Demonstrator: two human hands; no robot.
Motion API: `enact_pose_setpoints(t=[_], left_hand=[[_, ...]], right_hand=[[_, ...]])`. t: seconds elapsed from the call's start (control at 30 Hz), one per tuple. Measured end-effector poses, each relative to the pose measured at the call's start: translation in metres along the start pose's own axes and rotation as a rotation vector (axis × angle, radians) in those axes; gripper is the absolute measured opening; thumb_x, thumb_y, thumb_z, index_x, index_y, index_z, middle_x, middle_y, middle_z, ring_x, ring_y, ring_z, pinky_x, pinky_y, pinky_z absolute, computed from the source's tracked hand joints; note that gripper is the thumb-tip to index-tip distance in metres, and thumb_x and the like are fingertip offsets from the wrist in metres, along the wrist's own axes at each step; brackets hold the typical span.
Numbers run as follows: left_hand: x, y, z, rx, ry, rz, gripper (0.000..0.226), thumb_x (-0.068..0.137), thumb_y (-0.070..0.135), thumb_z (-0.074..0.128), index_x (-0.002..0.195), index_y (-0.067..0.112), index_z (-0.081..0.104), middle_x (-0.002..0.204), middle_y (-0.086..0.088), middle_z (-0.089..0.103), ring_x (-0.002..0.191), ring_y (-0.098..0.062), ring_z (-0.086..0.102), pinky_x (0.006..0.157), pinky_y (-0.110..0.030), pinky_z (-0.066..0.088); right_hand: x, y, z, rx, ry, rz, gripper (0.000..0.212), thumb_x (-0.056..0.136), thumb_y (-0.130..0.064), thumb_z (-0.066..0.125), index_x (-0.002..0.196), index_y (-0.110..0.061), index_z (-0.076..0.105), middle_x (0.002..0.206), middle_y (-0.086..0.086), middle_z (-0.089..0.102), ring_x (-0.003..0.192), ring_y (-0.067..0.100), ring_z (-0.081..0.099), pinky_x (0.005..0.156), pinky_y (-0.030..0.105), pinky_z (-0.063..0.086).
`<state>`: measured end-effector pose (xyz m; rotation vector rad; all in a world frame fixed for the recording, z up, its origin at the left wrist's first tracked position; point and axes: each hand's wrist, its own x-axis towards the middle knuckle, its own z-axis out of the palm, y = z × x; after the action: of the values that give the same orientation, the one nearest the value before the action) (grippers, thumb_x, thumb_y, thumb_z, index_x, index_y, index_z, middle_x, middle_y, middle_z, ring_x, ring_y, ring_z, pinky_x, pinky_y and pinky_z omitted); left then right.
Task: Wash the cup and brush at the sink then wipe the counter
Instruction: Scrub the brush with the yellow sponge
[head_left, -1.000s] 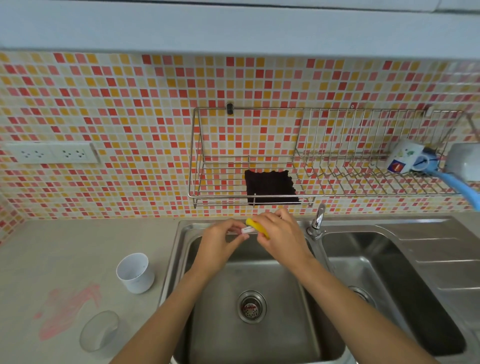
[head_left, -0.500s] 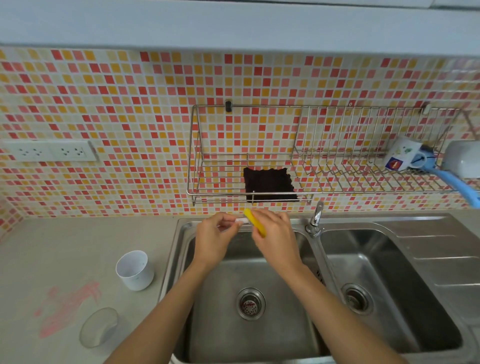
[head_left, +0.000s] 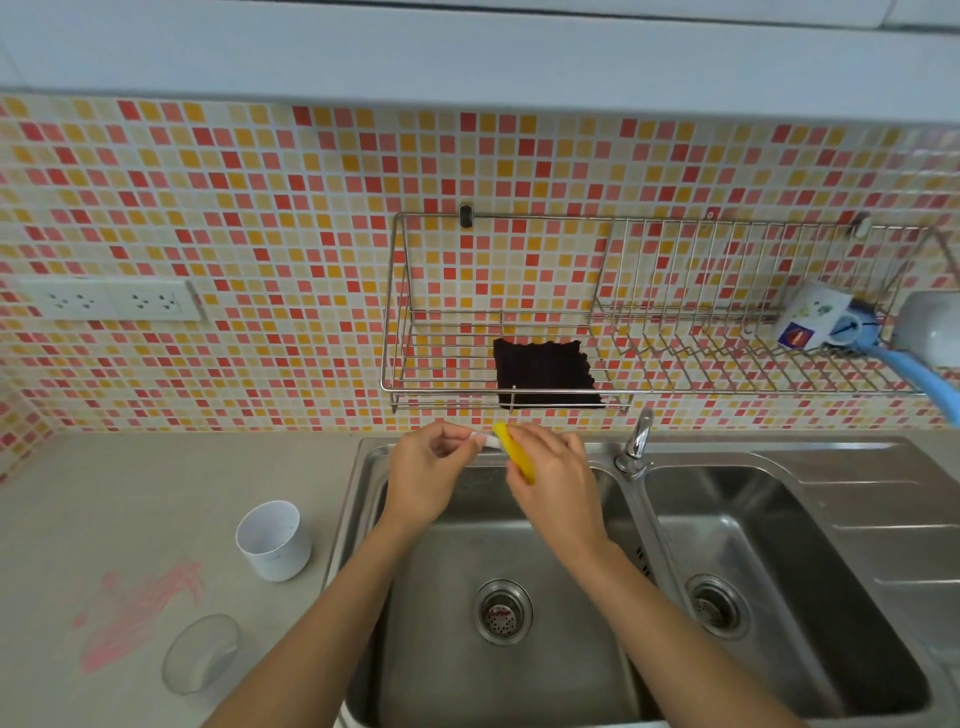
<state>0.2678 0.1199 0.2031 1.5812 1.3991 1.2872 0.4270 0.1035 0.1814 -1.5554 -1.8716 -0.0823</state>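
Note:
Over the back of the left sink basin (head_left: 498, 675), my right hand (head_left: 553, 478) grips the yellow handle of a small brush (head_left: 514, 452). My left hand (head_left: 426, 473) pinches the brush's white bristle end with its fingertips. A white cup (head_left: 272, 540) stands upright on the grey counter (head_left: 130, 493), just left of the sink rim. A clear glass cup (head_left: 200, 652) lies tilted on the counter nearer to me. A pink smear (head_left: 130, 608) marks the counter between the two cups. A dark cloth (head_left: 545, 371) lies on the wire wall rack (head_left: 415, 384).
The tap (head_left: 636, 441) stands between the two basins, with the right basin (head_left: 779, 597) and a draining board beyond it. A mug (head_left: 810, 319) and a blue-handled brush (head_left: 914, 374) sit at the rack's right end. Wall sockets (head_left: 114, 300) are at the left.
Both hands have shifted slightly left and toward the back of the sink while working the brush. The left fingers have moved along the bristle end.

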Motion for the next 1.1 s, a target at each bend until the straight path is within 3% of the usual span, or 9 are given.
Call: enact_pose_setpoints(t=[0.13, 0.23, 0.3, 0.4, 0.53, 0.77, 0.9, 1.1], left_hand=[[0.002, -0.002, 0.006, -0.141, -0.047, -0.152, 0.010, 0.084, 0.025, 0.074, 0.079, 0.017, 0.075, 0.077, 0.001, 0.076, 0.080, -0.015, 0.072, 0.085, -0.037, 0.058], [-0.001, -0.002, 0.008, -0.178, -0.063, -0.212, 0.016, 0.085, 0.029, 0.073, 0.076, 0.016, 0.073, 0.075, 0.000, 0.076, 0.080, -0.017, 0.073, 0.089, -0.044, 0.057], [-0.003, -0.001, 0.008, -0.133, -0.081, -0.178, 0.015, 0.085, 0.031, 0.072, 0.084, 0.016, 0.071, 0.076, 0.001, 0.075, 0.079, -0.012, 0.071, 0.087, -0.038, 0.057], [-0.004, 0.003, 0.004, -0.051, -0.108, -0.033, 0.023, 0.083, 0.025, 0.075, 0.103, 0.022, 0.064, 0.083, 0.006, 0.071, 0.078, -0.002, 0.065, 0.074, -0.018, 0.054], [0.001, 0.005, 0.003, 0.065, -0.177, 0.160, 0.016, 0.085, 0.015, 0.072, 0.099, 0.022, 0.069, 0.093, 0.014, 0.069, 0.087, 0.003, 0.062, 0.077, -0.008, 0.048], [0.006, 0.001, 0.008, -0.099, -0.031, -0.045, 0.013, 0.083, 0.023, 0.075, 0.092, 0.013, 0.072, 0.082, 0.004, 0.072, 0.077, -0.003, 0.066, 0.070, -0.013, 0.052], [0.006, 0.003, 0.008, -0.138, -0.050, -0.062, 0.013, 0.084, 0.021, 0.074, 0.092, 0.011, 0.073, 0.081, 0.003, 0.073, 0.074, -0.002, 0.067, 0.069, -0.013, 0.052], [0.003, 0.004, 0.008, -0.116, -0.039, -0.068, 0.013, 0.086, 0.025, 0.072, 0.093, 0.015, 0.073, 0.080, 0.003, 0.073, 0.074, -0.005, 0.066, 0.069, -0.015, 0.053]], right_hand=[[0.005, -0.006, -0.002, -0.014, 0.025, -0.055, 0.044, 0.080, -0.019, 0.073, 0.123, -0.018, 0.062, 0.118, -0.006, 0.066, 0.098, 0.018, 0.054, 0.084, 0.030, 0.050], [0.010, 0.002, -0.004, -0.068, 0.012, -0.070, 0.040, 0.074, -0.016, 0.077, 0.113, -0.016, 0.067, 0.102, -0.002, 0.072, 0.085, 0.020, 0.053, 0.070, 0.032, 0.052], [0.010, 0.004, -0.006, -0.074, -0.008, -0.095, 0.039, 0.073, -0.014, 0.077, 0.111, -0.015, 0.068, 0.097, -0.001, 0.073, 0.082, 0.021, 0.053, 0.065, 0.032, 0.051], [0.014, 0.006, -0.011, -0.049, -0.028, -0.076, 0.039, 0.075, -0.014, 0.074, 0.113, -0.016, 0.068, 0.098, -0.002, 0.072, 0.086, 0.022, 0.053, 0.068, 0.033, 0.051], [0.015, 0.005, -0.016, -0.019, -0.056, -0.066, 0.039, 0.077, -0.014, 0.072, 0.116, -0.017, 0.067, 0.102, -0.003, 0.072, 0.090, 0.022, 0.052, 0.070, 0.033, 0.050], [0.014, 0.009, -0.021, -0.019, 0.004, 0.052, 0.040, 0.079, -0.016, 0.072, 0.119, -0.021, 0.066, 0.110, -0.004, 0.070, 0.091, 0.022, 0.052, 0.078, 0.030, 0.045], [0.004, -0.008, -0.018, 0.010, 0.008, -0.019, 0.042, 0.078, -0.018, 0.072, 0.120, -0.018, 0.065, 0.113, -0.004, 0.069, 0.093, 0.022, 0.054, 0.078, 0.031, 0.048], [0.006, 0.009, -0.015, -0.043, -0.023, 0.103, 0.036, 0.080, -0.021, 0.072, 0.116, -0.019, 0.066, 0.104, -0.003, 0.071, 0.090, 0.020, 0.054, 0.077, 0.030, 0.046]])
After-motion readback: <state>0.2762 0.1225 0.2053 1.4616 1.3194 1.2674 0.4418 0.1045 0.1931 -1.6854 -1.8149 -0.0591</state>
